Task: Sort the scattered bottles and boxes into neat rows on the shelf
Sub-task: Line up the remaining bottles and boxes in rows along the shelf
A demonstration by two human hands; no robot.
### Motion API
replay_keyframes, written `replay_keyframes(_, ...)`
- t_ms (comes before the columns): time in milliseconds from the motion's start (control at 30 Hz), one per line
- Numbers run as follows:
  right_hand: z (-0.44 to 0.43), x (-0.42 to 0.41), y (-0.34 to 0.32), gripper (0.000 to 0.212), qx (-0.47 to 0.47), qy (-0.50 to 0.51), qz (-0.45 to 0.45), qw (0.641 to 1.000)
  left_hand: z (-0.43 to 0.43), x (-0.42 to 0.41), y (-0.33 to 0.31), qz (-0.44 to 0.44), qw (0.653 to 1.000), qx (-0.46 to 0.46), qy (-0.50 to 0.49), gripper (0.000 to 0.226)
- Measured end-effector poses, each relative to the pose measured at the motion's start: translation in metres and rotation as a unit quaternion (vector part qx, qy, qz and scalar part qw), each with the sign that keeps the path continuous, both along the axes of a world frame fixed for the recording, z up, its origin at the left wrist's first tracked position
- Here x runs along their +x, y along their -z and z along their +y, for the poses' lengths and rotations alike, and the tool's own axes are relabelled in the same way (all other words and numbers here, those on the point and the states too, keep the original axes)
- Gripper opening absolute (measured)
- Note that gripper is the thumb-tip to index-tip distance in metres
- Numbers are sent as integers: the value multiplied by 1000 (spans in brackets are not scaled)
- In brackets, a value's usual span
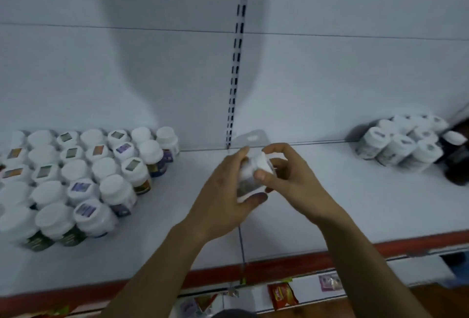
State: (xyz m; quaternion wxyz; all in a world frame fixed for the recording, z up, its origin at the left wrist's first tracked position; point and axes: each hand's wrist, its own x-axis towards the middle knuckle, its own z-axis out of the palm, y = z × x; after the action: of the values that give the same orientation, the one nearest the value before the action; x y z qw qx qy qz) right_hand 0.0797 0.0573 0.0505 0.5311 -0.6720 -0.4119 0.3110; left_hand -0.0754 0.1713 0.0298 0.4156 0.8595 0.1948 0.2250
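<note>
Shelf (330, 203): rows of bottles (83, 180) at left, smaller cluster (401, 145) far right by the back panel (355, 76), dark bottle (456, 160) just right of it. Both hands (253, 178) mid-shelf, one bottle (253, 173) between them. Packets (281, 295) below the front edge.

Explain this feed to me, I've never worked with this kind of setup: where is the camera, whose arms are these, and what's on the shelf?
There is no machine here. One camera sits on a person's head and looks down at their two bare hands. The left hand and right hand together hold one small white-capped bottle above a white shelf with a red front edge. On the left stands a large group of white-capped bottles in rough rows. At the far right is a smaller cluster of white bottles, with a dark bottle beside it.
</note>
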Motion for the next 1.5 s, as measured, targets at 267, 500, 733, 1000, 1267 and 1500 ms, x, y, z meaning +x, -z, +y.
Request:
replay_keyframes(267, -57, 175, -15, 46, -242, 332, -483, 774, -28, 89, -2, -90, 964, -249, -11, 40)
replay_keyframes(500, -78, 252, -9, 53, -425, 93, -576, 692, -35, 124, 1, -119, 872, -475, 0, 46)
replay_keyframes(733, -81, 210, -26, 38, -59, 37, -246, 967, -32, 114, 12, -191, 755, -627, -11, 54)
replay_keyframes(1000, -28, 134, -9, 49, -20, -127, -10, 992, -16, 53, 17, -265, 702, -661, -17, 59)
replay_keyframes(1267, 63, 77, -17, 44, -21, -198, -167, 966, 5, -18, 29, -275, 731, -604, -161, 60)
replay_keyframes(1500, 153, 18, -20, 57, -23, -222, -473, 852, 19, -68, 31, -264, 729, -569, -276, 53)
